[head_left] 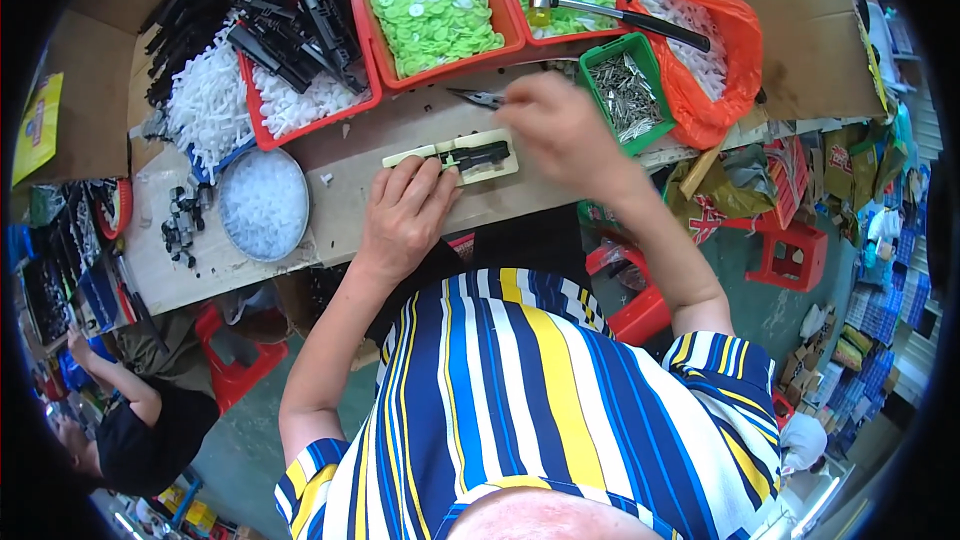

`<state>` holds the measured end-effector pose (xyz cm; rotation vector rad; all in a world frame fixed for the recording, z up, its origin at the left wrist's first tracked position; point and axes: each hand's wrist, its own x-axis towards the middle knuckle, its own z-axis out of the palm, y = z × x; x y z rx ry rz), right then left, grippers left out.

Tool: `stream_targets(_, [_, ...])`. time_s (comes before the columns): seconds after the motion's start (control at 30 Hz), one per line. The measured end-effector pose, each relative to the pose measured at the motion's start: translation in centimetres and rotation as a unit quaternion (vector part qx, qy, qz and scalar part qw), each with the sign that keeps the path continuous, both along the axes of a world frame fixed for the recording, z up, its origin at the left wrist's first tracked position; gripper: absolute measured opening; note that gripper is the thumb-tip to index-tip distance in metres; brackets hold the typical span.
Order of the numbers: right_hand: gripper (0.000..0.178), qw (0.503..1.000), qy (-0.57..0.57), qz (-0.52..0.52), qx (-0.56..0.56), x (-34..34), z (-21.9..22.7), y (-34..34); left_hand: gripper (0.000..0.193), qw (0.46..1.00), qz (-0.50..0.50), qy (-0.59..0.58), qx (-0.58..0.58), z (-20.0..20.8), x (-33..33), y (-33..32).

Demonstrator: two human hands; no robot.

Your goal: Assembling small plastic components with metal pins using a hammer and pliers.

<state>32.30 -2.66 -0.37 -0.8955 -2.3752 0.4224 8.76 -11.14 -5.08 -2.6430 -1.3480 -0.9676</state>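
Observation:
A cream block-shaped holder (390,159) lies on the table in front of me, with a long black part (482,154) set in its recess. A small light-green piece (449,160) shows by the fingertips of my left hand (405,212), which grips the left half of the holder. Just above the holder's right end is my right hand (562,130), slightly blurred, its fingers curled together. What they hold, if anything, is hidden. Pointed pliers (480,97) stick out beside those fingers; their handles are out of sight, and I cannot tell whether the hand touches them.
Red bins of green discs (430,15) stand at the back. A hammer (620,13) lies across one, beside a green bin of metal pins (625,95) and an orange bag (735,90). At left are white parts (208,95), a round bowl (262,205), black parts (300,30) and another person (150,430).

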Motion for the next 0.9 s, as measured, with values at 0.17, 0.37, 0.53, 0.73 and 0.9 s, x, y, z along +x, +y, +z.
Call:
stream_targets(0.17, [0.016,0.958,-0.074,-0.278,0.003,11.7,2.2,3.0,0.032,1.000,0.014,0.005,-0.009,0.4,-0.2,-0.3])
stream_targets(0.37, [0.030,0.896,-0.195,-0.395,-0.050,24.8,-3.2,6.1,0.027,0.996,0.011,-0.062,-0.061,1.4,-0.4,-0.2])
stream_targets(0.53, [0.024,0.898,-0.215,-0.377,-0.076,27.0,-3.9,8.4,0.023,0.994,0.072,-0.080,-0.036,3.4,-2.6,0.5])
stream_targets(0.73, [0.025,0.897,-0.200,-0.386,-0.083,25.5,-1.9,7.7,0.016,0.976,0.216,-0.004,0.009,5.2,-8.8,3.6])
stream_targets(0.9, [0.031,0.889,-0.187,-0.408,-0.096,25.4,-1.1,6.8,0.016,0.971,0.232,0.012,-0.064,5.5,-11.6,6.6])
